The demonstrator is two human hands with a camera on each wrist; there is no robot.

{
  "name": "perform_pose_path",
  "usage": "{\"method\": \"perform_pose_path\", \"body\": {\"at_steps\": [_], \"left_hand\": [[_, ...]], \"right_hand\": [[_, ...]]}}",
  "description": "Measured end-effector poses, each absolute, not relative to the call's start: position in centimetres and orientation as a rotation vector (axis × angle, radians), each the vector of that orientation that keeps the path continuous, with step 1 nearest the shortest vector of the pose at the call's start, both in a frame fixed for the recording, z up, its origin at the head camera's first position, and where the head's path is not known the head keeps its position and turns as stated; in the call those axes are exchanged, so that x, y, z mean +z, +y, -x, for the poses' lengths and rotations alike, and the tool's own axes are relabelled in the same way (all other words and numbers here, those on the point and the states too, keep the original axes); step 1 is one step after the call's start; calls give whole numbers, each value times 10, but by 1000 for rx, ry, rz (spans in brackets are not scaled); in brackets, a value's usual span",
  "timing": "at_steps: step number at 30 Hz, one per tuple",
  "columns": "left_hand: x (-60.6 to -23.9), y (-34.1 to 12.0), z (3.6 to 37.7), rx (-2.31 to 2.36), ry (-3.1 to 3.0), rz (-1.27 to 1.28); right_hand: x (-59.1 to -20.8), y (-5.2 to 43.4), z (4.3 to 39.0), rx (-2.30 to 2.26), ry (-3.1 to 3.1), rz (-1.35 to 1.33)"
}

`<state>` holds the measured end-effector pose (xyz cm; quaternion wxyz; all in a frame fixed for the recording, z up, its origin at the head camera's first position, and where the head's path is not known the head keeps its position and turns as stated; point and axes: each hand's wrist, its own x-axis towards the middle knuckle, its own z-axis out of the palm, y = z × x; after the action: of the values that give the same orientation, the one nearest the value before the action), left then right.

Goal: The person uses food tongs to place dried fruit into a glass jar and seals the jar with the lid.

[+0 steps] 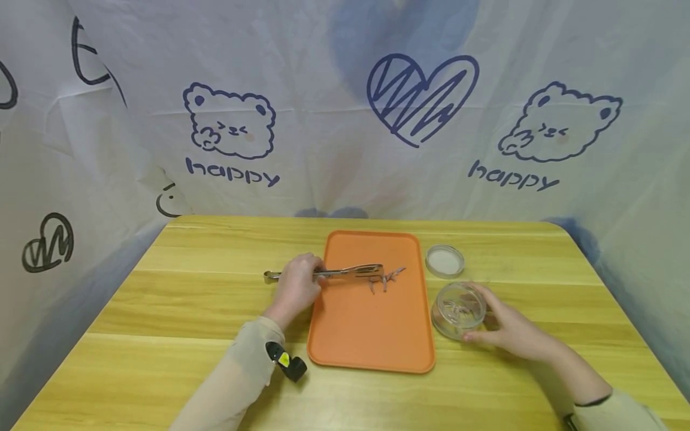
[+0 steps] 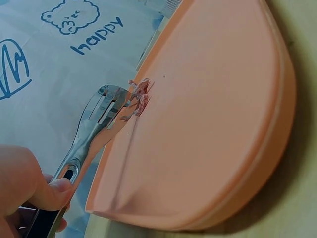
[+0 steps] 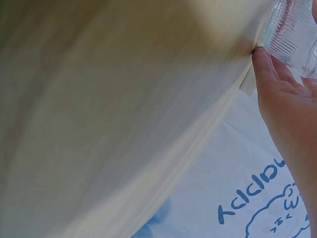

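My left hand point(image 1: 295, 287) grips a pair of metal tongs point(image 1: 345, 273) over the left part of an orange tray point(image 1: 372, 335). The slotted tong tips point(image 2: 106, 106) sit at a few small pinkish pieces point(image 1: 389, 278) lying on the tray point(image 2: 208, 129); the pieces point(image 2: 138, 96) touch the tips. My right hand point(image 1: 509, 329) holds a clear round jar point(image 1: 458, 309) standing on the table right of the tray, fingers curled round its side. The jar point(image 3: 294, 32) has some small pieces inside. Its lid point(image 1: 444, 261) lies flat behind it.
A yellow wooden table point(image 1: 188, 287) carries everything. A white printed cloth point(image 1: 345, 120) hangs as a wall behind and at both sides. A black wrist camera point(image 1: 286, 361) sits on my left sleeve.
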<state>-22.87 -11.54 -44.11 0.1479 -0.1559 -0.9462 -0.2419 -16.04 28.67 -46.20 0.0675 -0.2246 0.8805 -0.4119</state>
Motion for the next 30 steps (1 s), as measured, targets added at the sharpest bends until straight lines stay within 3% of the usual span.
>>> {"method": "perform_pose_path", "body": {"at_steps": [30], "left_hand": [[-421, -125, 222, -784, -2725, 331]], "right_hand": [[-463, 288, 162, -1217, 2665, 704]]}}
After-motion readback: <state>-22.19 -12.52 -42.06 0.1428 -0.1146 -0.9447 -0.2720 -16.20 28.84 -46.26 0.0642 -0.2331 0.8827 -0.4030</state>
